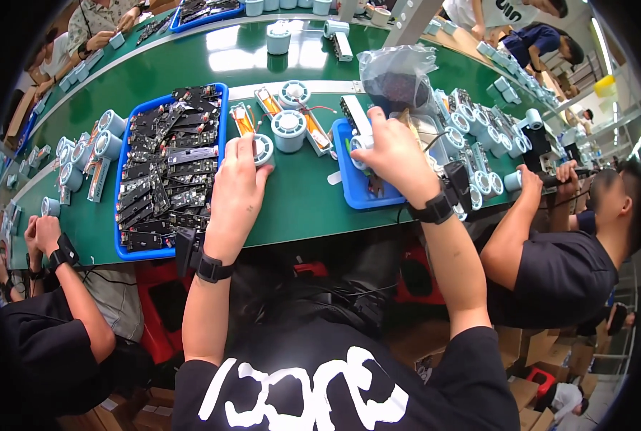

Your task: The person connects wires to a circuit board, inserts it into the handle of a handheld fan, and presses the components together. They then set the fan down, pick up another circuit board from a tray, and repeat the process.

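My left hand (238, 190) is closed around the round head of a light blue handheld fan housing (262, 149). Its open handle points away from me and shows an orange battery (244, 119). My right hand (401, 158) grips another pale blue fan housing (356, 115) above a small blue tray (345, 188); the palm side of that grip is hidden. Between my hands, past the fingertips, lie two more fan housings, one with its head (289, 131) facing up and a battery and red wires in its handle. Inside the small tray, a dark-tipped tool (375, 188) is partly visible.
Left of me stands a large blue tray (223, 108) heaped with black circuit boards (170, 165). A clear plastic bag (399, 72) and rows of finished-looking housings (478, 136) are to the right. Co-workers sit close on both sides. The green table's (299, 233) edge runs before me.
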`<state>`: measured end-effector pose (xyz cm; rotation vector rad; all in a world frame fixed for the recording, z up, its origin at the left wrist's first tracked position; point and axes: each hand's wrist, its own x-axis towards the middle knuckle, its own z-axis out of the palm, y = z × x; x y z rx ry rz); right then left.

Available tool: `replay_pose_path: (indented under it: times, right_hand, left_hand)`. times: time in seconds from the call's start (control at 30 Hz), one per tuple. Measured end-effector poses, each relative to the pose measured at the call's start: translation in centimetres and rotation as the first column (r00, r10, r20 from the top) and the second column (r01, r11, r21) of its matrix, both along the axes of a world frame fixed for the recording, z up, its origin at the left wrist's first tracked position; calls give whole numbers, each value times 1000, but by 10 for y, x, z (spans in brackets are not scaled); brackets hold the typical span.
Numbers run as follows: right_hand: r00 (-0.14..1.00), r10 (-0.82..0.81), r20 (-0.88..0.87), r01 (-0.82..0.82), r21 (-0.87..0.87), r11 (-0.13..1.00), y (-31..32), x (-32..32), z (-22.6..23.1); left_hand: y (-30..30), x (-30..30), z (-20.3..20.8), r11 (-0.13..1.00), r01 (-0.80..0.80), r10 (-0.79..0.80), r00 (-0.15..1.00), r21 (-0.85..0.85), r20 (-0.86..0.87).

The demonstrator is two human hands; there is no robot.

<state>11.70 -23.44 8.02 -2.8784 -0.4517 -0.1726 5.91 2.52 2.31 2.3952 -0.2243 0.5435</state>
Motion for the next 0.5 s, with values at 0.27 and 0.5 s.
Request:
replay_pose_path:
  times: [0.27,0.5]
  right_hand:
    - [941,304,-150,-330,-194,924,25,91,103]
    - [902,186,-390,-402,-601,691,98,150,114]
  left_hand:
    - [4,-3,1,999,-24,25,1000,45,-18]
    - [6,-2,3,1000,-15,14,998,-7,-68]
